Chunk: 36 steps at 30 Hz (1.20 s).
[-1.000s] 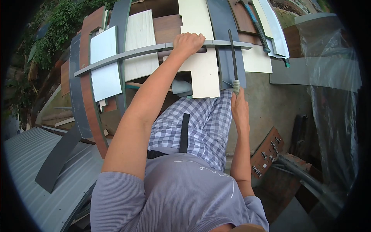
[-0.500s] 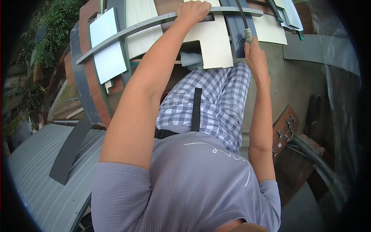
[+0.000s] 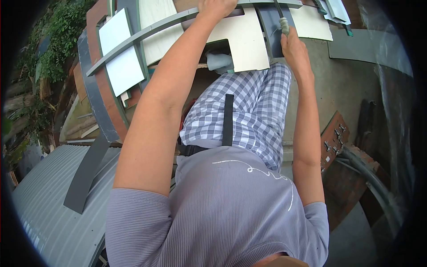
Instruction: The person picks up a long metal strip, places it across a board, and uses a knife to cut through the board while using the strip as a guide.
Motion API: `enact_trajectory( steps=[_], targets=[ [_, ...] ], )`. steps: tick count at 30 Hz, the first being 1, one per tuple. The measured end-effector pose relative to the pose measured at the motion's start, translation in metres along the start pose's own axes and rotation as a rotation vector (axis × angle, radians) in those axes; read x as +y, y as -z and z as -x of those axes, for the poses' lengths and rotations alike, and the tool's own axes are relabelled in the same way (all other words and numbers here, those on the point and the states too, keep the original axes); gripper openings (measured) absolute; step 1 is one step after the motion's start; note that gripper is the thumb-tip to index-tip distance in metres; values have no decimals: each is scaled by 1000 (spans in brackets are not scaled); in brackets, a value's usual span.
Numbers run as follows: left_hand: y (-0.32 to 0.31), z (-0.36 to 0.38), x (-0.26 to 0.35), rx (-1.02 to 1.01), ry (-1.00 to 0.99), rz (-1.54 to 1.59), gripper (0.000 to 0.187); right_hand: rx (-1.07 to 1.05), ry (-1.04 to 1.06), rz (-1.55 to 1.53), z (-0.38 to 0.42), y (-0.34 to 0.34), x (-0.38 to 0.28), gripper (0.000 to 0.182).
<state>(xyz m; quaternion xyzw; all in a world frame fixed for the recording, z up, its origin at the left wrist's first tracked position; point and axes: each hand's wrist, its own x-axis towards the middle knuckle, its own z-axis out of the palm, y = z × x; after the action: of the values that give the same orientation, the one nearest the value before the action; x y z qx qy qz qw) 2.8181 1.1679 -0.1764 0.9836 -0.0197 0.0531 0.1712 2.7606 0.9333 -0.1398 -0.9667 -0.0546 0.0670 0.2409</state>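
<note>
My left hand [image 3: 218,7] is closed over a long grey metal bar [image 3: 149,33], gripping or pressing it; the fingertips are hidden at the top edge. The bar lies across several boards and looks curved through the lens. In my right hand [image 3: 294,48] is a thin dark rod-like tool with a pale wrapped handle [image 3: 284,26]; its far end leaves the view at the top. Beneath the tool lies a dark grey strip [image 3: 272,31]. Close by are a cream panel [image 3: 249,46] with a cut-out corner and a white panel [image 3: 121,53].
A grey cloth [image 3: 219,62] sits in the opening by my knees. Corrugated metal sheeting [image 3: 42,187] with a dark strip [image 3: 84,182] is at the lower left. To the right are a brown board with metal fittings [image 3: 333,140], pipes [image 3: 369,171] and clear plastic sheeting [image 3: 396,98].
The whole view has shifted slightly, so the boards and bar sit a little higher. My left hand stays on the bar, and my right hand still holds the tool, slightly nearer me along the bar.
</note>
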Motion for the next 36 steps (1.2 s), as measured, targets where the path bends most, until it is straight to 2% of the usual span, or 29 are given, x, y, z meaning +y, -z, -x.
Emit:
enact_trajectory(
  steps=[2, 3, 4, 5, 6, 8, 11, 15, 20, 25, 33, 36],
  targets=[
    [5, 4, -1, -3, -56, -51, 35, 12, 56, -1, -13, -7, -8, 28],
    [9, 2, 2, -38, 46, 10, 35, 20, 50, -9, -17, -7, -10, 28],
    [13, 5, 4, -41, 44, 5, 36, 24, 42, -15, -20, -6, -13, 28],
    [16, 5, 7, -49, 165, 99, 30, 4, 24, -15, -17, -5, -13, 28],
    [14, 5, 6, -47, 182, 88, 30, -11, -3, -27, -9, -3, -13, 27],
    [9, 4, -1, -23, -74, -52, 22, -27, -39, -37, 15, 3, -11, 26],
    [10, 8, 1, 38, -90, -51, 16, -44, -97, -58, 57, 3, 1, 28],
    [10, 10, 1, 23, -108, -62, 15, -99, -180, -78, 69, 10, 2, 30],
    [6, 9, -2, 86, -175, -95, 13, -48, -41, -36, 9, 1, -9, 30],
    [3, 6, -4, 74, -146, -92, 14, -5, 52, 9, -31, -10, -10, 28],
    [6, 5, -3, 15, -100, -53, 15, -83, -72, 37, 52, 2, 6, 29],
    [7, 6, -3, -20, -90, -52, 17, -97, -99, 44, 56, 10, 4, 29]
  ],
)
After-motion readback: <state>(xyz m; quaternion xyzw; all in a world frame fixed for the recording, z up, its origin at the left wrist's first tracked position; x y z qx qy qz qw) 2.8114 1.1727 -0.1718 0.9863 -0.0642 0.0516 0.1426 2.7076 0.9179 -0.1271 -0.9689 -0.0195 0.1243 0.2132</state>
